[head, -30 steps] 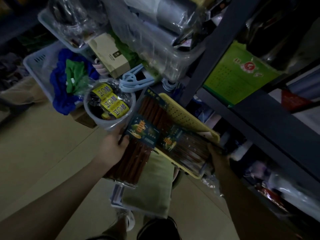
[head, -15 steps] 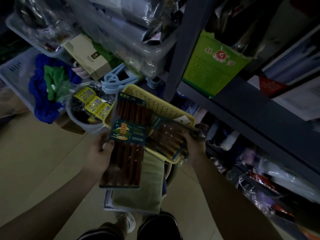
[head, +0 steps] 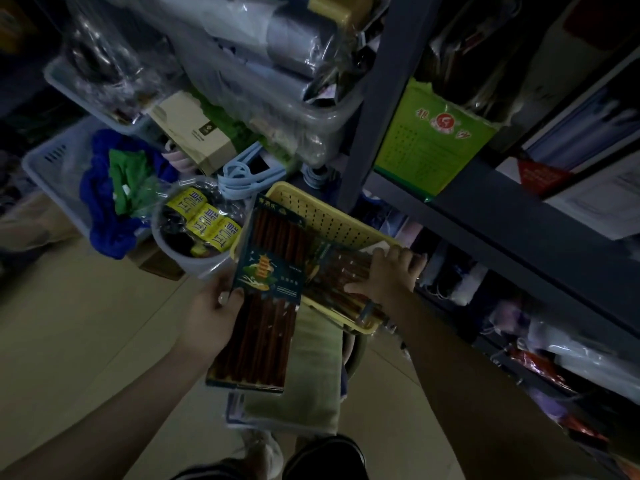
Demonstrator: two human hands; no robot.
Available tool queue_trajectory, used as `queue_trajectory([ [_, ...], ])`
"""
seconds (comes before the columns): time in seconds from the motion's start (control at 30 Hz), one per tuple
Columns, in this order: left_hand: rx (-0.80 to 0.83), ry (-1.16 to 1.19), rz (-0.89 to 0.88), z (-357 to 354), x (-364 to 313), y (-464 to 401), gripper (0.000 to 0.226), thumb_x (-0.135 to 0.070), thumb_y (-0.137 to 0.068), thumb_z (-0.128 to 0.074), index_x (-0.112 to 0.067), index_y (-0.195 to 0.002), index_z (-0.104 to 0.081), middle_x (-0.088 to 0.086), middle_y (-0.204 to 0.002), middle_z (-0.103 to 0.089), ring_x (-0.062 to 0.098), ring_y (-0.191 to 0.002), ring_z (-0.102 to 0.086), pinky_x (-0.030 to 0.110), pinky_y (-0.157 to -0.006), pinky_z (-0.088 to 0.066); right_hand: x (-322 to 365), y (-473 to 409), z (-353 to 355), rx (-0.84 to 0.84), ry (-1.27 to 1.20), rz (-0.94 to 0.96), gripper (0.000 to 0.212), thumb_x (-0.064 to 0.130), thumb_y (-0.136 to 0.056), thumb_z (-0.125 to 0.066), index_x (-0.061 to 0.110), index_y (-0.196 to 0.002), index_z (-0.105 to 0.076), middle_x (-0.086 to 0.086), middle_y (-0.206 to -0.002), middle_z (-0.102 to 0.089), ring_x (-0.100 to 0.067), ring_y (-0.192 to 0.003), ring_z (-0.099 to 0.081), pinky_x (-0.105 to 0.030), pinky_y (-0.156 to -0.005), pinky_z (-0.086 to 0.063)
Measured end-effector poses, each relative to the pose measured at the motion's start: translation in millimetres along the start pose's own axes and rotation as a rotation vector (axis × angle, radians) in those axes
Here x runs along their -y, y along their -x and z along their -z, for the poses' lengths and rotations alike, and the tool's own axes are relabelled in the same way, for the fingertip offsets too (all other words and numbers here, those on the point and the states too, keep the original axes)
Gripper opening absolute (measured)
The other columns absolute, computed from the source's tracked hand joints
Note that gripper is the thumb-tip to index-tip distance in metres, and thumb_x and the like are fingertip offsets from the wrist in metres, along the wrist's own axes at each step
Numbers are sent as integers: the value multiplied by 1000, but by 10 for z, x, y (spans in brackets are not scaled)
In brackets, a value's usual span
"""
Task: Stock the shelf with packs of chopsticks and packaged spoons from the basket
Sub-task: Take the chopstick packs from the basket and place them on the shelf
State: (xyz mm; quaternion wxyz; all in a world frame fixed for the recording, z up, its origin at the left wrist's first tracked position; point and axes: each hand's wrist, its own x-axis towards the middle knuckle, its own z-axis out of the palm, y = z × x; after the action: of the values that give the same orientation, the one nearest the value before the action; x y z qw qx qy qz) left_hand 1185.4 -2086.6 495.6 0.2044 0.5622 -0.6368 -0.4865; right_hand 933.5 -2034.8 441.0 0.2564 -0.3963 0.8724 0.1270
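A yellow perforated basket (head: 323, 216) stands in front of me beside the dark shelf unit (head: 512, 216). My left hand (head: 211, 310) grips the left edge of a long pack of brown chopsticks (head: 266, 296) with a dark blue printed band, held over the basket's left side. My right hand (head: 388, 275) lies flat, fingers spread, on another pack of chopsticks (head: 337, 275) that lies inside the basket. Whether the fingers grip that pack is unclear. No packaged spoons can be made out.
A grey tub with yellow-labelled rolls (head: 204, 223) stands left of the basket. Behind it are a basket of blue and green cloths (head: 114, 188), a beige box (head: 194, 133) and light blue hangers (head: 242, 171). A green packet (head: 433, 140) stands on the shelf. A folded green cloth (head: 308, 372) lies below the basket.
My right hand has slid from the near end of the pack in the basket up onto its top, fingers spread. The left hand's pack has stayed almost where it was.
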Motion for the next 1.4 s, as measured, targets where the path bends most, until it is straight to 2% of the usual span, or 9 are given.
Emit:
queue_trajectory([
  [0.13, 3, 0, -41, 40, 26, 14, 26, 1, -91, -44, -20, -106, -48, -19, -90, -54, -21, -76, -53, -3, -62, -37, 23, -130, 52, 121, -175, -54, 94, 61, -68, -71, 8, -138, -37, -17, -150, -27, -38, -139, -21, -50, -107, -31],
  [0.43, 54, 5, -13, 77, 237, 11, 35, -5, -91, -47, -32, -113, -49, -29, -86, -65, 16, -89, -61, 33, -80, -50, 176, 15, 235, -198, 51, 185, 59, 57, -85, -51, 5, -114, -58, -16, -122, -54, -35, -117, -46, -41, -93, -40],
  [0.6, 28, 98, -9, 241, 88, 92, 24, -6, -91, -46, -14, -114, -52, -11, -87, -59, 6, -82, -59, 21, -75, -46, -2, 630, 379, -257, -265, 255, 29, 40, -89, -56, 13, -93, -47, -13, -102, -60, -32, -96, -59, -29, -65, -36],
  [0.67, -7, 204, 58, 306, -48, 162, 13, -9, -90, -51, -13, -102, -57, -11, -80, -61, 13, -84, -61, 29, -76, -47, -176, 939, 400, -326, -339, 203, 29, 37, -89, -58, 10, -98, -51, -14, -99, -63, -32, -91, -61, -28, -64, -37],
  [0.8, 153, 501, 146, 295, -366, 332, 11, -8, -87, -56, -17, -84, -61, -11, -63, -72, 4, -58, -67, 21, -52, -55, -511, 1477, 424, -480, -719, 67, 23, 28, -85, -66, 8, -84, -53, -9, -75, -58, -25, -70, -56, -28, -59, -36],
  [0.93, 203, 454, 94, 200, -617, 594, 14, -15, -81, -65, -22, -89, -55, 12, -93, -64, 28, -91, -64, 41, -81, -53, -833, 2005, 315, -470, -1005, -57, 26, 24, -82, -69, 16, -70, -48, -2, -68, -53, -16, -62, -50, -26, -55, -40],
  [1.1, 374, 460, -91, -13, -996, 1080, 36, -5, -83, -59, -19, -113, -45, -14, -89, -62, -11, -72, -62, 8, -61, -49, -1391, 2737, 360, -629, -1266, -91, 22, 16, -85, -65, 14, -71, -49, -1, -70, -53, -1, -60, -56, -17, -58, -47],
  [1.23, 519, 472, -170, -347, -1250, 1430, 42, -4, -82, -60, -40, -98, -48, -16, -94, -68, 5, -90, -63, 26, -78, -50, -2018, 3242, 473, -775, -1420, -96, 16, 17, -89, -59, 18, -75, -52, -1, -74, -60, -9, -65, -62, -29, -62, -54],
  [1.4, 583, 518, -312, -1033, -1828, 2117, 41, -4, -82, -60, -40, -96, -46, -5, -106, -57, 13, -94, -57, 29, -80, -48, -2971, 3707, 564, -866, -1388, -90, 20, 18, -91, -58, 15, -72, -52, -1, -68, -56, -7, -58, -57, -23, -58, -48],
])
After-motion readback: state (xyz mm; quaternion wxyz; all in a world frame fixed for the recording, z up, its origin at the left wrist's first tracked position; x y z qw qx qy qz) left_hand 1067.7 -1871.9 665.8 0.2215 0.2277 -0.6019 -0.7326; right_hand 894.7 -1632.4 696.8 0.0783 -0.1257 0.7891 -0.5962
